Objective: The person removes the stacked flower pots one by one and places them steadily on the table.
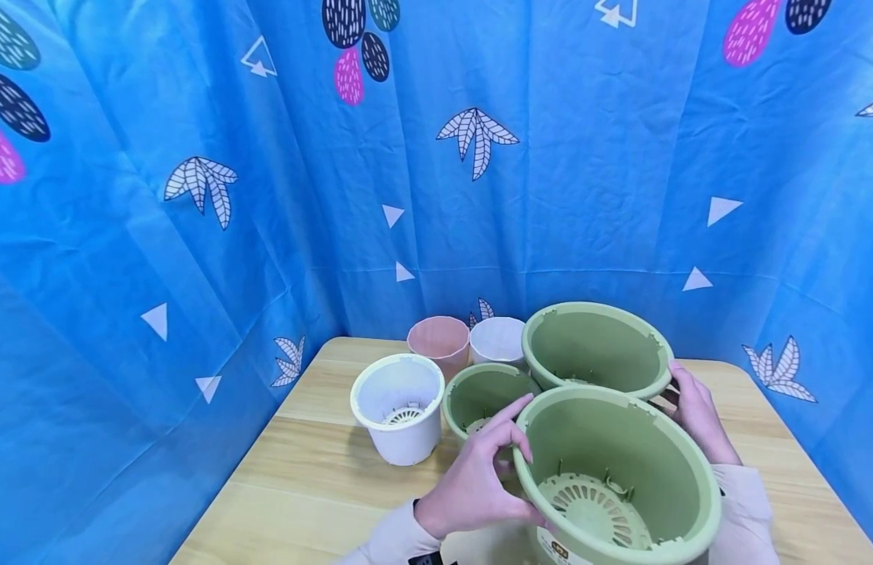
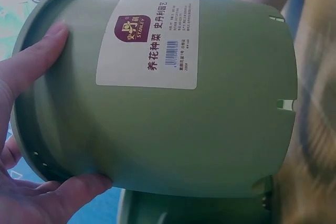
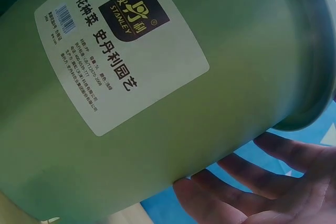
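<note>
My left hand (image 1: pixel 478 479) grips the near large green flowerpot (image 1: pixel 623 439) by its left rim, thumb in front and fingers behind. That pot is tilted, its mouth towards the head view and its slotted base showing inside. A paper label is on its wall in the left wrist view. My right hand (image 1: pixel 697 416) holds the right side of the far large green flowerpot (image 1: pixel 594 345), just below the rim. In the right wrist view, its fingers (image 3: pixel 244 182) bend against a labelled green wall. Left of these pots stands a smaller green flowerpot (image 1: pixel 489 388), partly covered by my left hand.
A white flowerpot (image 1: pixel 408 443) stands upright on the wooden table (image 1: pixel 302 471), left of the green ones. Behind are a pink pot (image 1: pixel 439 337) and another white pot (image 1: pixel 497 337). A blue patterned curtain (image 1: pixel 584 196) surrounds the table's back and sides.
</note>
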